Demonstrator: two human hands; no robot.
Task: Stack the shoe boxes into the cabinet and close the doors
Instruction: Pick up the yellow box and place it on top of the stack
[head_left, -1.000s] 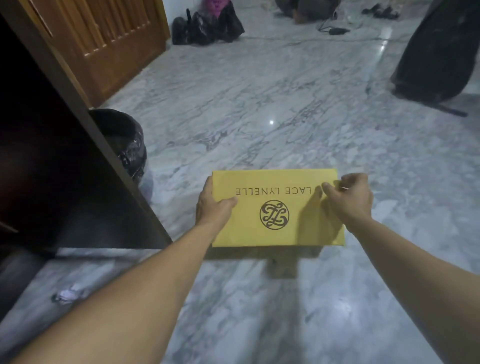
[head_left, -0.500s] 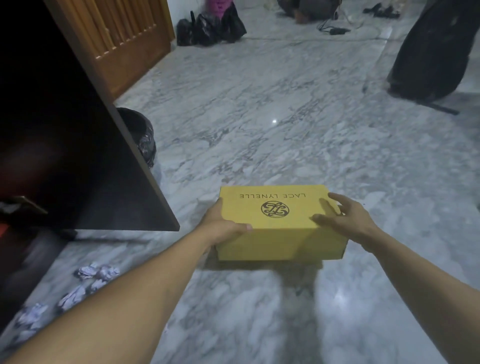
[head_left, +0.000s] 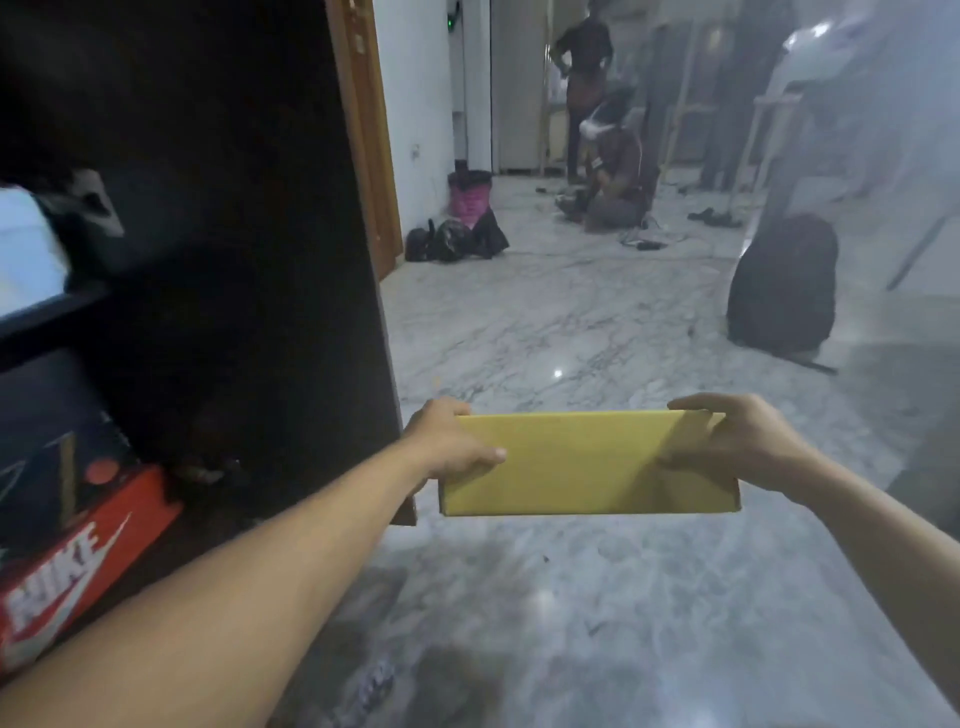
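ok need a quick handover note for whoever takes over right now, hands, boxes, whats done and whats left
Left hand: grips the left end of the yellow shoe box.
Right hand: grips its right end.
Box: held level in the air above the marble floor, just right of the open cabinet door.
Done: a red Nike box already lies in the cabinet's lower part.
Left: swing the yellow box left into the cabinet, stack it, then close the doors. Other boxes to load are not in view.
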